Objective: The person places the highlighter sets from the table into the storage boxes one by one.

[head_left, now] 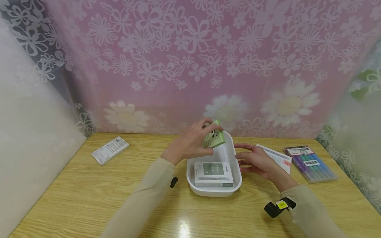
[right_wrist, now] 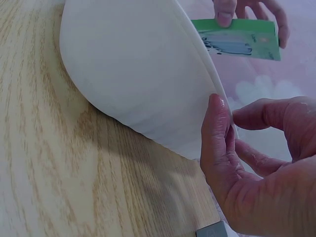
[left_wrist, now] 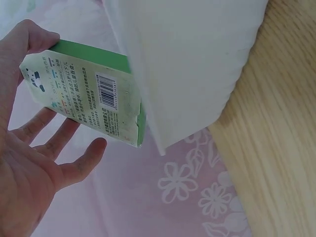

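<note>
My left hand [head_left: 193, 138] holds a small green cardboard box [head_left: 215, 139] by its upper end, tilted over the far part of a white plastic bin [head_left: 190, 175]. A panda print and a barcode show on the box in the left wrist view. Beside the bin, my right hand [head_left: 257, 162] has its fingertips at the right rim, and in the right wrist view finger and thumb pinch that edge [right_wrist: 224, 91]. Inside the bin's near end lies a white box with a grey-green label [head_left: 213, 173].
A flat white box [head_left: 110, 150] lies at the table's left. To the right are a white flat pack with red print [head_left: 278, 157], partly behind my right hand, and a clear pack of coloured pens [head_left: 311, 163]. A flowered pink curtain [head_left: 178, 76] hangs behind the table [head_left: 119, 185].
</note>
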A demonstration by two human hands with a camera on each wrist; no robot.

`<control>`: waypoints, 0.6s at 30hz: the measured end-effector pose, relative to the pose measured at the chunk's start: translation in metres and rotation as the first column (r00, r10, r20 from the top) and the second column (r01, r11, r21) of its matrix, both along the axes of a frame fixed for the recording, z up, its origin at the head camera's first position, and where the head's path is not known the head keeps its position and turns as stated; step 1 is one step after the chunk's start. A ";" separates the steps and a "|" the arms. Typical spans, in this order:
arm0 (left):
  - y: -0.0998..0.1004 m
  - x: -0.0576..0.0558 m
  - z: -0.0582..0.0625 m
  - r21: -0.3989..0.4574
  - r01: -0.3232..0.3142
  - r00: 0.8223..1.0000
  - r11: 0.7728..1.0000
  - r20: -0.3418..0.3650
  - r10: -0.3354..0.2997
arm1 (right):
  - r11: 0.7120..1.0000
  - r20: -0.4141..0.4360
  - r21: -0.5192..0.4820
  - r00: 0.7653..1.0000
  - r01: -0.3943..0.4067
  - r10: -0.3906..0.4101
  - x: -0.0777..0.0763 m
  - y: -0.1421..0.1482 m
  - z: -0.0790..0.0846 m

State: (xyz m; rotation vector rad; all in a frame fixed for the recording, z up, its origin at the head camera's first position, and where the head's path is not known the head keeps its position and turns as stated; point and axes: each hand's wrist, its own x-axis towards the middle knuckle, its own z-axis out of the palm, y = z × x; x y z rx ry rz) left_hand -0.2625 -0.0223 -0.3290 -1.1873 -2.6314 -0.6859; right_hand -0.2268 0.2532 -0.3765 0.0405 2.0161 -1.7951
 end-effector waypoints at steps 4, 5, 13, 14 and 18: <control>0.003 -0.006 -0.008 -0.018 -0.006 1.000 1.000 0.028 0.006 | 1.000 0.000 0.001 1.000 0.001 -0.001 -0.001 0.000 -0.001; 0.004 -0.008 -0.011 -0.023 -0.007 0.999 1.000 0.037 0.008 | 1.000 0.000 0.000 1.000 0.002 -0.002 -0.001 0.000 -0.001; 0.011 -0.019 -0.025 -0.066 -0.015 0.995 0.998 0.098 0.022 | 1.000 -0.001 -0.008 1.000 0.004 -0.005 -0.001 0.002 -0.001; 0.012 -0.019 -0.027 -0.067 -0.014 0.994 0.998 0.104 0.021 | 1.000 -0.001 -0.008 1.000 0.005 -0.005 -0.001 0.001 -0.001; 0.015 -0.022 -0.031 -0.102 -0.015 0.991 0.995 0.127 0.028 | 1.000 -0.003 -0.010 1.000 0.006 -0.006 0.000 0.000 -0.001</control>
